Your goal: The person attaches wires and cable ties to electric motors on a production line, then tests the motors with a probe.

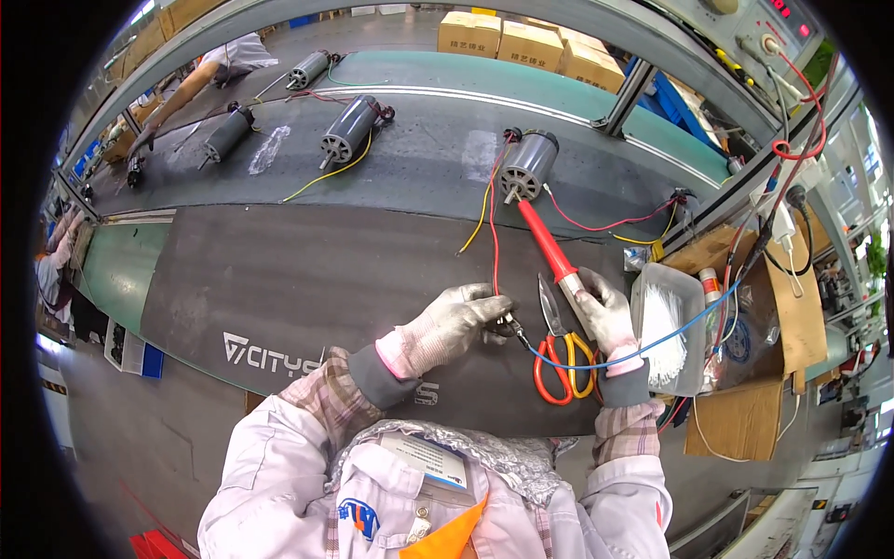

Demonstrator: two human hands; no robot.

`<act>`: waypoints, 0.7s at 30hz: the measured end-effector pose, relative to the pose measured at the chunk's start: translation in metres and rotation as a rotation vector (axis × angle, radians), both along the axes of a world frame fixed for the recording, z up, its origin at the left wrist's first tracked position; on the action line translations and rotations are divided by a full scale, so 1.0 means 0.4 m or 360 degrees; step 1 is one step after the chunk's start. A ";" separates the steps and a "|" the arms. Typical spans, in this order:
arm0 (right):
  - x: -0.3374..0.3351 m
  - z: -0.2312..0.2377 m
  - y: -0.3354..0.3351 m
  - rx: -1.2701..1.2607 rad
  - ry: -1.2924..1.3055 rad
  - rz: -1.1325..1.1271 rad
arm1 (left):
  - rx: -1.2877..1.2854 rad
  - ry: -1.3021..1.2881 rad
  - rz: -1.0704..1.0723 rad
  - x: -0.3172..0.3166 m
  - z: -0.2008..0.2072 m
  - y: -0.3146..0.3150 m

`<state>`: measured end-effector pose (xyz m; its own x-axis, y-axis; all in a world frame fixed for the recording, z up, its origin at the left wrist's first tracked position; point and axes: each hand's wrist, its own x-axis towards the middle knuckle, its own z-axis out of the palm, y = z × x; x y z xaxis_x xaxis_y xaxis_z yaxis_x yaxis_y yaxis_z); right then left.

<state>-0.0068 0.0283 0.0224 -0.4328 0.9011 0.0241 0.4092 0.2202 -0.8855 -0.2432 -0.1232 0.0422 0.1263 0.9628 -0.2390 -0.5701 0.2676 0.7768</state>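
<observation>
A grey cylindrical motor (533, 163) rests on the conveyor ahead of me, its shaft toward me. Gloved, my right hand (603, 312) is closed around a red test probe (546, 240). The probe's tip reaches the motor's front end beside the shaft; exact contact is too small to tell. My left hand (449, 321), also gloved, pinches the end of the motor's red wire (495, 244) together with a metal clip (512, 325) on a blue cable (643, 352). The motor's yellow wire (478, 230) hangs loose. Between my hands lie scissors (556, 326) with red and yellow handles.
Other motors (348, 130) with loose wires stand along the conveyor to the left. At right are a clear plastic tray (697, 293) of thin white strips and an open cardboard box (799, 312). A tester (768, 37) hangs upper right. Another person's arm (182, 93) reaches in far left.
</observation>
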 end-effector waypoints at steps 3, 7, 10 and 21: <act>0.001 0.055 -0.075 0.0468 -0.0496 -0.0322 | 0.0001 0.0044 0.0029 -0.007 0.005 0.000; -0.049 0.142 -0.261 0.0413 0.0029 0.1011 | 0.0542 0.1693 0.0153 -0.016 -0.030 0.033; -0.087 0.090 -0.321 -0.0313 0.0265 0.0782 | 0.0983 0.2422 0.0421 -0.039 -0.060 0.103; -0.196 -0.076 -0.343 0.0589 -0.0023 0.0339 | -0.0514 0.3570 0.0446 -0.600 -0.067 0.257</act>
<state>-0.0853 -0.1091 -0.0081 -0.6111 0.7233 0.3216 0.3319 0.6029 -0.7255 -0.4831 -0.0204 0.0152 -0.5597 0.8165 0.1418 0.8227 0.5681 -0.0236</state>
